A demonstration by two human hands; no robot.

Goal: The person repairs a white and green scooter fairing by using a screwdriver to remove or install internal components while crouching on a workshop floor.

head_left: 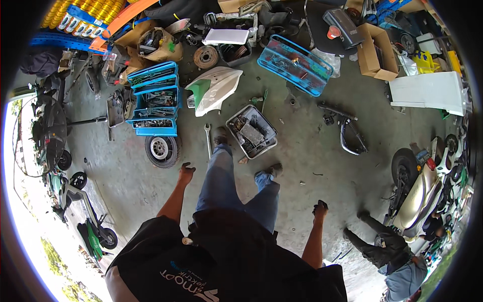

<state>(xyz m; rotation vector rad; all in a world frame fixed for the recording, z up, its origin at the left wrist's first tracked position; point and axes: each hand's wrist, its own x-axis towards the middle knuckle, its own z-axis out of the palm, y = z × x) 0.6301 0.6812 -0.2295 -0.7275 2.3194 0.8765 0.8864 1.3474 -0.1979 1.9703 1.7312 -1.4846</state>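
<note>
1. The person is standing on the concrete floor in jeans and a dark shirt, both arms hanging down, with neither hand touching anything.
2. The left hand is hanging loose with its grip half curled and holding nothing. The small loose wheel is lying flat on the floor just beyond it, to the left, and the long wrench is lying just ahead of it.
3. The right hand is wearing what looks like a dark glove; its grip is curling inward around nothing, well apart from any tool.
4. Ahead of the feet, a grey tray is sitting full of dark metal parts.
5. Farther left, a blue fold-out toolbox is lying open, its tiers holding tools.
6. A white and green body panel is lying between them, farther back.
7. Farthest, a clear blue crate is holding mixed small parts.
8. At the right, another person is crouching beside a scooter.
</note>
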